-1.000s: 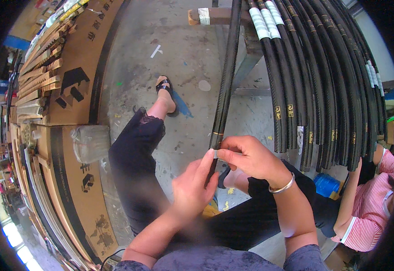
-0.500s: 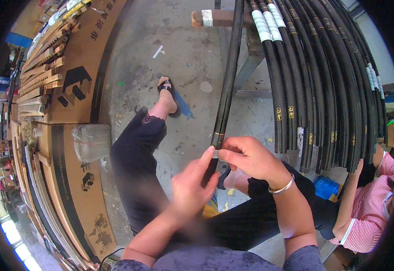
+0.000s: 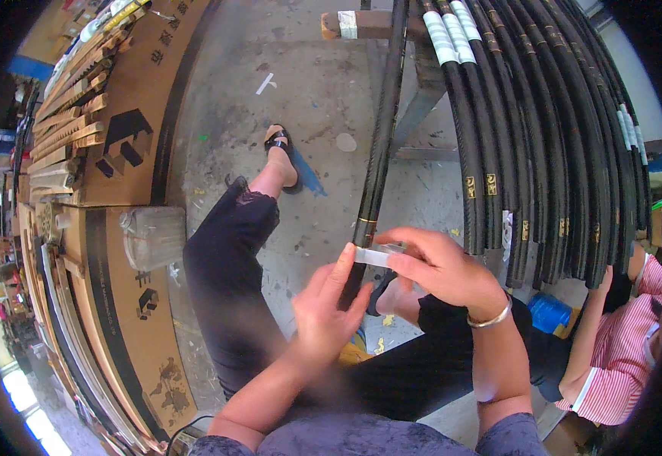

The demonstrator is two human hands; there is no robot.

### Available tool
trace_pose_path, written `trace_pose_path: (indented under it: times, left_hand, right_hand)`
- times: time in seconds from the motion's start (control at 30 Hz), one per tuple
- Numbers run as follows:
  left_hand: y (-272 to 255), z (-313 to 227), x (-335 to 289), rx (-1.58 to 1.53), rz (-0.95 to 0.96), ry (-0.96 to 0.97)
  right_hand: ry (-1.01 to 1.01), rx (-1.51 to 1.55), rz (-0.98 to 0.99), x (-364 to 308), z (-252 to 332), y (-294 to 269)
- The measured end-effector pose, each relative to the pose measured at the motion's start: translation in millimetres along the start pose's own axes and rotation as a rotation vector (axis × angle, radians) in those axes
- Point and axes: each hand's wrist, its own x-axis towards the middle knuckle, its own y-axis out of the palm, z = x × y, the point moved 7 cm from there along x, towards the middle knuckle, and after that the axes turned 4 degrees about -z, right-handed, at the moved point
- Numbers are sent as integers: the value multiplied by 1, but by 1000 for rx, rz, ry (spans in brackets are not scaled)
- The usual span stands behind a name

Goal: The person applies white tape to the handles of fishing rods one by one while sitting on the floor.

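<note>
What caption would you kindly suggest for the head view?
Left hand holds a long black round tube; right hand holds a flat white strip extending from it.

The single pole [image 3: 381, 144] lies between cartons [image 3: 137, 311] at left and more poles [image 3: 555, 152] at right.

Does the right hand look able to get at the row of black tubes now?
Probably not without letting go: the right hand pinches a white strip reaching the single tube in the left hand, though nothing visible blocks the way to the row of tubes.
</note>
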Motion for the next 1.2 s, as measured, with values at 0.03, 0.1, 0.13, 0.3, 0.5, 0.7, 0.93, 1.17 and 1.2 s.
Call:
trace_pose_path:
  times: [0.03, 0.1, 0.13, 0.3, 0.5, 0.7, 0.93, 1.17, 1.2]
  left_hand:
    - [0, 0, 0, -4, -7, -4]
    - [-1, 0, 0, -6, -10, -10]
    - [-1, 0, 0, -7, -12, -14]
    - [2, 1, 0, -38, -2, -43]
    - [2, 6, -1, -73, 11, -75]
    - [2, 11, -2, -96, 29, -149]
    - [2, 16, -3, -218, 10, -224]
    - [6, 25, -9, -381, 124, -457]
    - [5, 25, -8, -391, 134, -443]
  right_hand:
    - [17, -27, -22, -6, 2, -3]
    - [46, -50, -48, -16, -3, -6]
    - [57, -47, -51, -19, -7, -7]
    - [59, -30, -66, -27, -8, -9]
    - [29, -23, -86, -28, -7, -9]
    - [36, -25, -74, -26, -10, -8]
    - [26, -45, -60, -22, -8, -5]
    - [1, -22, -70, -19, -10, -4]
    - [2, -23, -65, -19, -10, -3]
